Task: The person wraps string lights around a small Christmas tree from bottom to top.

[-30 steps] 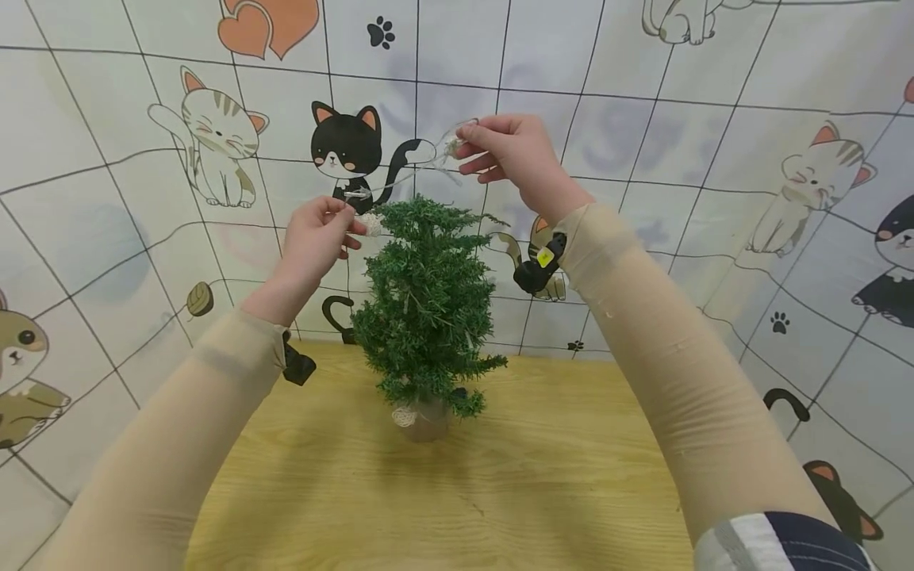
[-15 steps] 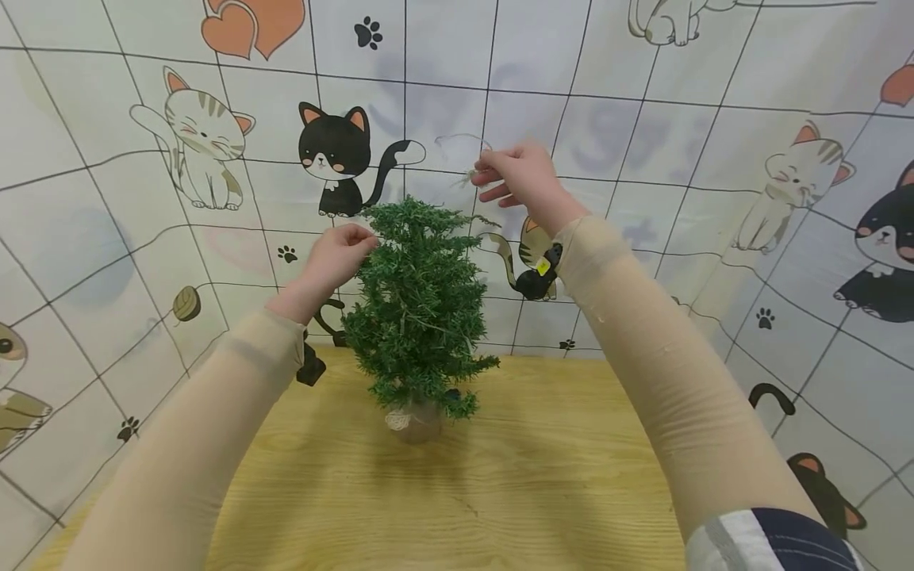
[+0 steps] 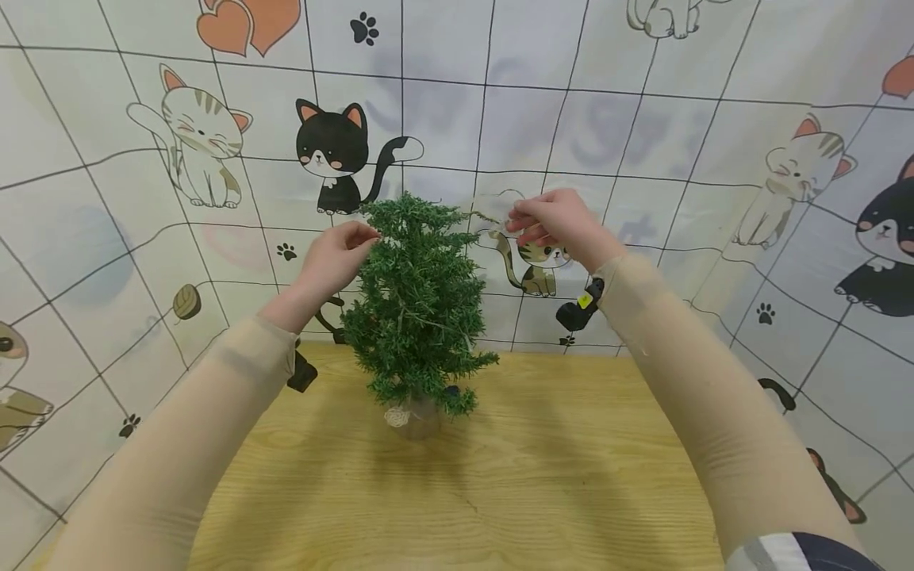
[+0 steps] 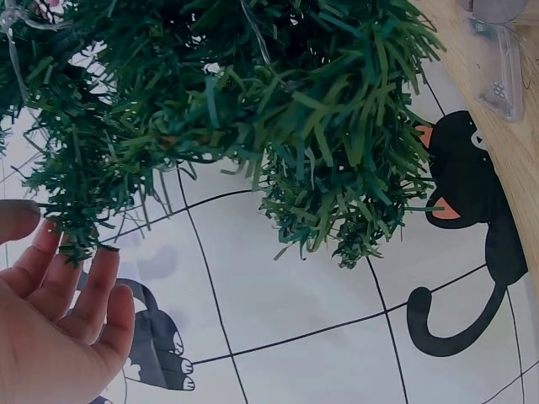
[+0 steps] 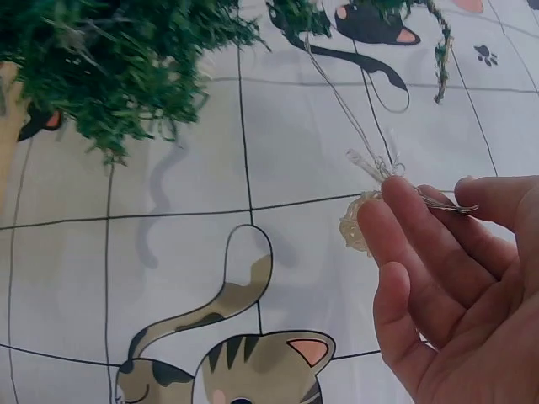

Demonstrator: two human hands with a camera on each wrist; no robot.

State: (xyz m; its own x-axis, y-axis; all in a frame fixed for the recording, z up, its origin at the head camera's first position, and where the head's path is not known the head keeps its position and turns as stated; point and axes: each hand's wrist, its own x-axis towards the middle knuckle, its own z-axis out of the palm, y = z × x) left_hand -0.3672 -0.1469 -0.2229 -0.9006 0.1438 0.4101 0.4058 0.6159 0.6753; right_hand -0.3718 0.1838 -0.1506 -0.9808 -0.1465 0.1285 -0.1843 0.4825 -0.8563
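The tree (image 3: 421, 305) stands upright at the far middle of the table (image 3: 564, 460). The left hand (image 3: 334, 258) has thumb and fingertips closed about a branch (image 4: 77, 206) at the tree's upper left; whether wire is pinched there too cannot be told. The right hand (image 5: 459, 278) pinches a thin wire (image 5: 445, 204) just right of the treetop, a woven ball (image 5: 357, 223) hanging beside its fingertips.

Handling, as judged: steady the branch with the left hand while the right guides the wire. Keep slight slack; a hard pull would likely bend the branch or shift the tree. Separate the bunched strands before seating them, and set the wire deep among the needles, where it should slip less than at the tips.

Materials: the needles look like narrow, springy plastic strips, dense and ragged. The wire is clear and fine, curling into loops. The ball is pale, round and openwork; a second ball (image 3: 397, 416) sits against the brownish pot (image 3: 423, 424). The table has a yellow wood grain.
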